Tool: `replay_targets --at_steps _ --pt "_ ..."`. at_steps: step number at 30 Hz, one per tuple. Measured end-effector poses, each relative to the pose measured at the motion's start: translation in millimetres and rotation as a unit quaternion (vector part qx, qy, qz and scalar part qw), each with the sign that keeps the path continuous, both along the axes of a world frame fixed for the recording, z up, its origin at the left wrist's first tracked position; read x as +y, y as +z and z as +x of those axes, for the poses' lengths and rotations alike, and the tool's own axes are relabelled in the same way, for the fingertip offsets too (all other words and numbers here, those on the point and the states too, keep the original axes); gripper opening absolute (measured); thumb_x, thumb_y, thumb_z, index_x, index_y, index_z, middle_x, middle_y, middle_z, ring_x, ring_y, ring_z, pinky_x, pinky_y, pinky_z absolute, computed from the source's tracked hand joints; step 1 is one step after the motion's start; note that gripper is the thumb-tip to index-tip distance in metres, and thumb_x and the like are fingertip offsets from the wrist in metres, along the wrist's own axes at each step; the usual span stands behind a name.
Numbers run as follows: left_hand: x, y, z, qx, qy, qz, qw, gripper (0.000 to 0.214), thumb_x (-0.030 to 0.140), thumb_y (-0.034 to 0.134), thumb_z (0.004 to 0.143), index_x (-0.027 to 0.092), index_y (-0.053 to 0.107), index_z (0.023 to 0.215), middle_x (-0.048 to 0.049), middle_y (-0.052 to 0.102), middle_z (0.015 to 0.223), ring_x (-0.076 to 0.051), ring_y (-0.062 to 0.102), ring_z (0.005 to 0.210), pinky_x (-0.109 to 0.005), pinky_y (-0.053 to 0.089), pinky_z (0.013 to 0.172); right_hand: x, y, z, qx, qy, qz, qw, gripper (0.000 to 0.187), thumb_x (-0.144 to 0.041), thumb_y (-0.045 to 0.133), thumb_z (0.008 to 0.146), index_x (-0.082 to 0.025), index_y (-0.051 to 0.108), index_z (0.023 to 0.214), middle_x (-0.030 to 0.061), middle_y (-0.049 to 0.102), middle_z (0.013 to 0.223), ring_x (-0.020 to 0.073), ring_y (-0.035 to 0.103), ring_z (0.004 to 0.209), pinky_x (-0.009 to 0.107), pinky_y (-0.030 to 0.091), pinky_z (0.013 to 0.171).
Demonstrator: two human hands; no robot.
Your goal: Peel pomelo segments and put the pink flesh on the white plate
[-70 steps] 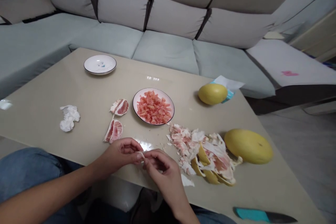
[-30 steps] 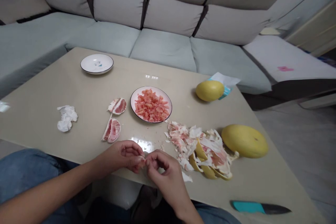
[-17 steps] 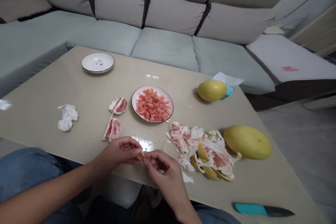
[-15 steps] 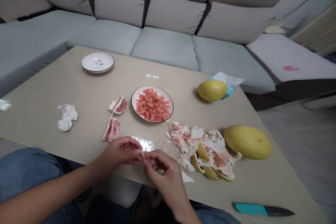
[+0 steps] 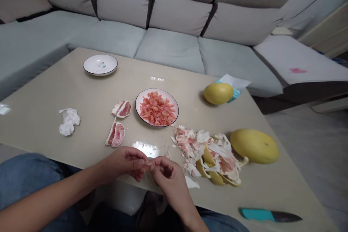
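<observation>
My left hand (image 5: 125, 165) and my right hand (image 5: 165, 177) meet at the near table edge, both pinching a small pink piece of pomelo flesh (image 5: 146, 167) between their fingertips. Just beyond my left hand lie two peeled pomelo segments (image 5: 117, 135) (image 5: 121, 109), partly torn open. To the right of my right hand is a heap of pale pomelo peel and membrane (image 5: 206, 154). A white plate (image 5: 138, 100) piled with pink pomelo pulp (image 5: 157, 109) stands farther ahead.
A beige table (image 5: 81, 79) carries a second white plate (image 5: 100, 65), crumpled tissue (image 5: 69, 121), two whole yellow pomelos (image 5: 254, 146) (image 5: 218, 93), a paper packet (image 5: 236, 82) and a teal-handled knife (image 5: 269, 216) near the right edge. A grey-green sofa (image 5: 168, 50) lies behind.
The pale strip between my fingers has given way to a pinkish piece. My hands have stayed together at the table edge, and the whole view has shifted slightly.
</observation>
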State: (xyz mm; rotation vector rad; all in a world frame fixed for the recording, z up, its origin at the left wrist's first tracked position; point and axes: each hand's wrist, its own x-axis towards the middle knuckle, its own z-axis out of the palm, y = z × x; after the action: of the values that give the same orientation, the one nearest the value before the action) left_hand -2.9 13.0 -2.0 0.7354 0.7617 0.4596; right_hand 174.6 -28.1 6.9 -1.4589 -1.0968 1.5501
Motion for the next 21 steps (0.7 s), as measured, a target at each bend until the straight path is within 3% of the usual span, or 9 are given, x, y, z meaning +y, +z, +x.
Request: replay_targets --at_steps 13,18,21 --pt "2.4 -11.9 -6.0 -0.073 -0.087 -0.057 0.992 0.025 0.034 0.075 0.075 0.013 0.069 0.087 -0.0026 0.066 0.072 -0.011 0.060 0.064 -0.024 0.047 0.064 1.1 -6.3 -0.2 0.043 0.002 -0.044 0.998 0.019 -0.033 0.067 0.067 -0.015 0.061 0.066 -0.0050 0.048 0.052 0.0059 0.030 0.046 0.020 0.020 0.045" --pt "2.5 -7.0 -2.9 -0.099 -0.019 -0.070 0.992 0.028 0.027 0.077 0.075 0.016 0.067 0.099 -0.0030 0.065 0.083 -0.011 0.062 0.071 -0.026 0.048 0.071 3.0 -9.7 5.6 0.071 0.011 -0.032 0.997 0.028 -0.043 0.066 0.074 -0.015 0.062 0.073 -0.0047 0.048 0.052 0.0070 0.034 0.046 0.020 0.026 0.045" --pt "2.6 -7.3 -2.4 -0.075 0.017 -0.066 0.995 0.025 0.022 0.078 0.074 0.016 0.068 0.096 -0.0032 0.065 0.086 -0.012 0.062 0.074 -0.027 0.050 0.073 2.6 -8.0 6.8 0.087 0.024 -0.019 0.996 0.029 -0.044 0.066 0.077 -0.016 0.061 0.078 -0.0037 0.051 0.057 0.0081 0.039 0.049 0.020 0.031 0.048"
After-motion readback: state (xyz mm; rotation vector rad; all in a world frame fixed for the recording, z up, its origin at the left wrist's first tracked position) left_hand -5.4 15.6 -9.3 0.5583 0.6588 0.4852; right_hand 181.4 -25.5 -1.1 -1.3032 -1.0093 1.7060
